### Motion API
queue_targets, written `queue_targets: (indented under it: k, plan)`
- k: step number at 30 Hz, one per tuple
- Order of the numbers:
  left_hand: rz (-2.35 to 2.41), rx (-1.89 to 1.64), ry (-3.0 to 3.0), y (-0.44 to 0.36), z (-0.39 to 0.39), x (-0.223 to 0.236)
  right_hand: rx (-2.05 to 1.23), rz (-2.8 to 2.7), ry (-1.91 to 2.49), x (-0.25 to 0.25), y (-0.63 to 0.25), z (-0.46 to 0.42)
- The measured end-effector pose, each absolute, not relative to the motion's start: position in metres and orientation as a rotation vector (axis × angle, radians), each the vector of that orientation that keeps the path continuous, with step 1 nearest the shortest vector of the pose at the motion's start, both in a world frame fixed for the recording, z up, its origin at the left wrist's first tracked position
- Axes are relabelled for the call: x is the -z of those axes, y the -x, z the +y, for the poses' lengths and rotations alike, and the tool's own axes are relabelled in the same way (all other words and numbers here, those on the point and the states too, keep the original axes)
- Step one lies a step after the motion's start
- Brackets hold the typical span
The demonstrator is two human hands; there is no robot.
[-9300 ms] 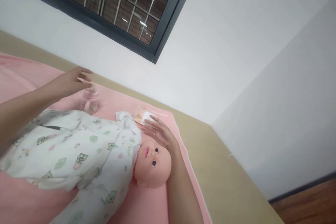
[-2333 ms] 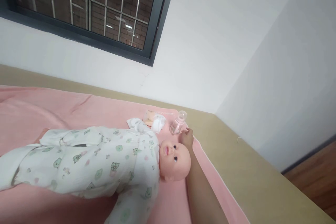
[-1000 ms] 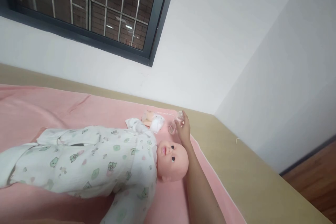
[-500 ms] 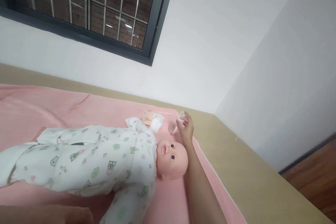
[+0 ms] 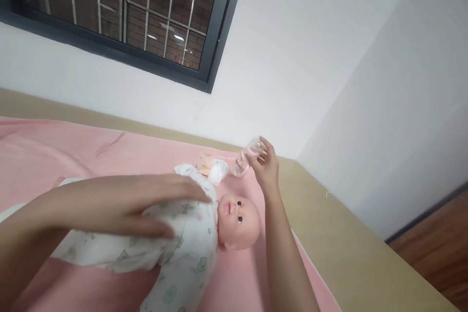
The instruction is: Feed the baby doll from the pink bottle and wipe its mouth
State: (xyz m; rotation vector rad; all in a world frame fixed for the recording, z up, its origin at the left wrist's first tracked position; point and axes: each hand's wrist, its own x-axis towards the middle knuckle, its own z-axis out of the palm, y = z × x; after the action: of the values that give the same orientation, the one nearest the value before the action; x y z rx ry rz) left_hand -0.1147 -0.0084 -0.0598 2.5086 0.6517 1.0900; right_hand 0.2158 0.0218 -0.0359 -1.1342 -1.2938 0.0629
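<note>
A bald baby doll (image 5: 239, 226) in a white patterned outfit (image 5: 190, 253) lies face up on a pink blanket (image 5: 234, 282), its head toward the right. Past the head, my right hand (image 5: 266, 163) grips a clear baby bottle (image 5: 242, 163), tilted and lifted off the blanket. My left hand (image 5: 146, 204) reaches in over the doll's chest with thumb and fingers apart, holding nothing; whether it touches the outfit I cannot tell. It covers much of the doll's body. Beside the doll's far sleeve lies a small white and orange cloth or packet (image 5: 215, 168).
The blanket covers part of a tan wooden surface (image 5: 329, 239) that meets a white wall (image 5: 292, 58). Above is a dark-framed window (image 5: 208, 75) with metal bars. Brown wood flooring (image 5: 438, 248) shows at the lower right, beyond the surface's edge.
My right hand has raised the bottle up from the blanket, so more of it shows. My left hand has come from the lower left edge to above the doll's chest, with its fingers spreading.
</note>
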Motion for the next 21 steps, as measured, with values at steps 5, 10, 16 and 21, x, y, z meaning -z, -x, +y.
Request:
queue_targets:
  k: [5,10,16,21]
  plan:
    - [0.667,-1.055,-2.509,0.103,0.019,0.023,-0.09,-1.528,0.928,0.008,-0.157,-0.008]
    - [0.583,-0.954,-2.513,0.091,0.021,0.008,-0.002,-1.797,0.781,0.005,-0.106,-0.029]
    - [0.622,-1.18,-2.46,0.089,0.02,0.006,0.269,-1.854,0.692,0.008,-0.082,-0.033]
    - [0.63,-1.257,-2.499,0.089,0.023,0.007,0.247,-1.853,0.744,0.01,-0.079,-0.032]
